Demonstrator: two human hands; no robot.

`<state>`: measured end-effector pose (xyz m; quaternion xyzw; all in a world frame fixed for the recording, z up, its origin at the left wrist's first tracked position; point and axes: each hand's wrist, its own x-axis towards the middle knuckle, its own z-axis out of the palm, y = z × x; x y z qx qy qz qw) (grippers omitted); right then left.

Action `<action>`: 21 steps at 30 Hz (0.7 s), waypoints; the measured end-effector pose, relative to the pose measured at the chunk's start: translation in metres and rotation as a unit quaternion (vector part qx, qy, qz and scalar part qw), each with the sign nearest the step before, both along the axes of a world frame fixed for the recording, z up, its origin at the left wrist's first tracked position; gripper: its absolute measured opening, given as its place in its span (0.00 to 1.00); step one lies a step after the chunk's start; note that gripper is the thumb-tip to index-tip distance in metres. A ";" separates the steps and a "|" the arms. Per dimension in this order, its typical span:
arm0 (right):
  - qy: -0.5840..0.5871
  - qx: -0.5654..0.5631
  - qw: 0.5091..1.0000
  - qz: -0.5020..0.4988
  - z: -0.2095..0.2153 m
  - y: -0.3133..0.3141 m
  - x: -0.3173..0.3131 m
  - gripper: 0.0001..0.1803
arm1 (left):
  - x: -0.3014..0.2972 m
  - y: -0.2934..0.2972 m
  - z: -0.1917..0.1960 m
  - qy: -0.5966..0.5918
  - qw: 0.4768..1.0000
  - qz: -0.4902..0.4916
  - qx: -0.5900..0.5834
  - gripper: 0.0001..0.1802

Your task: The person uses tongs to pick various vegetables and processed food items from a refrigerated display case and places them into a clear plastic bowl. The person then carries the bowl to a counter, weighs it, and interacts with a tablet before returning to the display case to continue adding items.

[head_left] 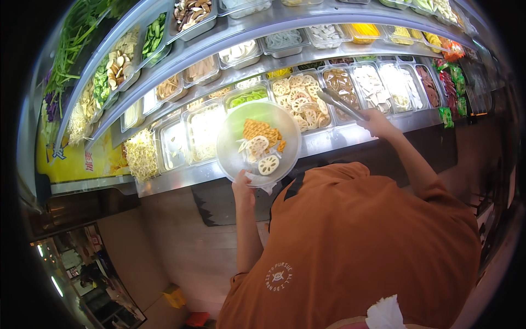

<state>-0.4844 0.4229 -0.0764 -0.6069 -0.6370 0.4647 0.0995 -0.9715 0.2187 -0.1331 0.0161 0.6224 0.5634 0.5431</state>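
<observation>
My left hand (243, 187) grips the near rim of a translucent plastic bowl (226, 143), which is held over the front edge of the food counter. Lotus root slices (268, 164) and orange-brown ridged pieces (258, 130) lie in the bowl, with some pale bits among them. My right hand (376, 124) is closed around the handle end of metal tongs (345, 104). The tongs reach over the trays, their tips near the border between the lotus root tray (300, 90) and a tray of brown strips (338, 82). Whether the tips hold anything is too small to tell.
Further right stand trays of white pieces (371, 85) and dark red slices (427, 88), then small green packets (457, 77). Bean sprouts (141, 156) are heaped at the left. Upper shelves with curved edges (263, 34) overhang the trays. A metal ledge (334, 136) runs along the front.
</observation>
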 end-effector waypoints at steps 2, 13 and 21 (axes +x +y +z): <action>-0.039 -0.031 0.999 0.004 -0.029 0.003 0.002 0.17 | -0.013 -0.009 -0.008 0.008 1.000 -0.001 -0.006 0.31; -0.075 -0.078 0.993 0.039 -0.054 0.013 -0.012 0.20 | -0.036 -0.030 -0.001 0.014 0.998 0.062 -0.009 0.37; -0.082 -0.046 0.995 0.030 -0.051 0.008 -0.019 0.19 | -0.037 -0.021 -0.007 0.023 0.999 0.025 0.011 0.19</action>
